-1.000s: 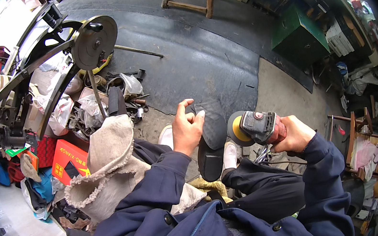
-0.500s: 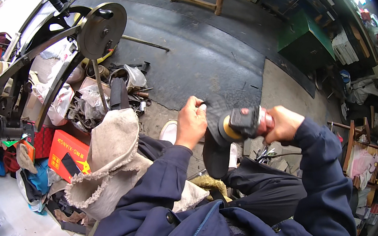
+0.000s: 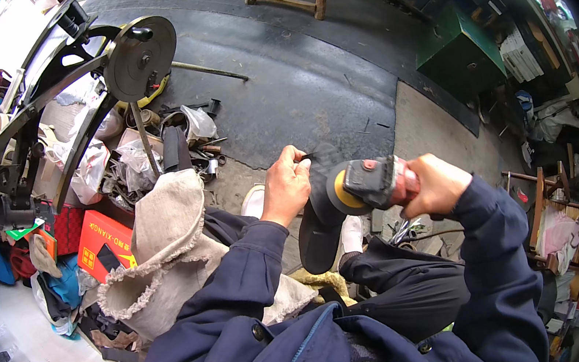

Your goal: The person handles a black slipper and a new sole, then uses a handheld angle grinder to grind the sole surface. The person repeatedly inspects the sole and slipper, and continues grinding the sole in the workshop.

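Observation:
In my right hand [image 3: 435,186] is an angle grinder [image 3: 371,183], its grip wrapped by my fingers. Its yellow-backed disc [image 3: 345,189] faces left, toward my other hand. My left hand [image 3: 286,187] is closed in a pinch on a thin black piece [image 3: 310,156], whose far part is blurred beside the disc. Whether disc and piece touch I cannot make out. Below, between my legs, is a long black sole-shaped piece [image 3: 318,240] with a rounded lower end; the grinder partly hides its upper part.
A black hand-cranked machine with a round wheel [image 3: 141,59] stands at left, above bags and scraps. Nearer are a rough beige cloth [image 3: 169,216] and a red-orange box [image 3: 102,241]. A green box [image 3: 460,49] is at far right, a wooden stool [image 3: 294,2] at the back.
The grinder has shifted slightly, and its yellow disc backing shows more. The dark blur beside my left hand is smaller. The view has moved a little; both hands keep their hold.

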### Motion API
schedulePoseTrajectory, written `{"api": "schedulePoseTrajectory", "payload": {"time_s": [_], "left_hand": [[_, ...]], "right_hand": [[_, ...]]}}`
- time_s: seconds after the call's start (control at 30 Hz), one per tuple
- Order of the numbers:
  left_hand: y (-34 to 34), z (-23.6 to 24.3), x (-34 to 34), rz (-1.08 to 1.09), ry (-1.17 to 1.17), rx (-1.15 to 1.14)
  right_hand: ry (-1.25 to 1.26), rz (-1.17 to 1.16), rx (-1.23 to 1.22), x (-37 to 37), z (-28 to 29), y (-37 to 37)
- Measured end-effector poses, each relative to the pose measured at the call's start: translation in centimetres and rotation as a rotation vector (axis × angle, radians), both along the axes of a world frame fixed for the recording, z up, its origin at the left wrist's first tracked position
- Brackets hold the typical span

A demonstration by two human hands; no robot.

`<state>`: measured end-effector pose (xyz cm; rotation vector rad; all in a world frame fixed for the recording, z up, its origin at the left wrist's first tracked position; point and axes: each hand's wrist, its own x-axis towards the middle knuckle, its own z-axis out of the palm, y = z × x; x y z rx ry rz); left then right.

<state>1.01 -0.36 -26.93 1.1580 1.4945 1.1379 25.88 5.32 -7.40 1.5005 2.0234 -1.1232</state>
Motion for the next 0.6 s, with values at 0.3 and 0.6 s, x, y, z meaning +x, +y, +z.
{"api": "schedulePoseTrajectory", "payload": {"time_s": [0.3,0.6], "left_hand": [[0.1,-0.3,-0.2,-0.023,0.012,0.027],[-0.1,-0.1,-0.2,-0.038,-0.024,0.002]], "right_hand": [[-0.043,0.078,-0.013,-0.7,-1.7,-0.2],[-0.073,0.034,0.047,1.3,-0.6,-2.5]]}}
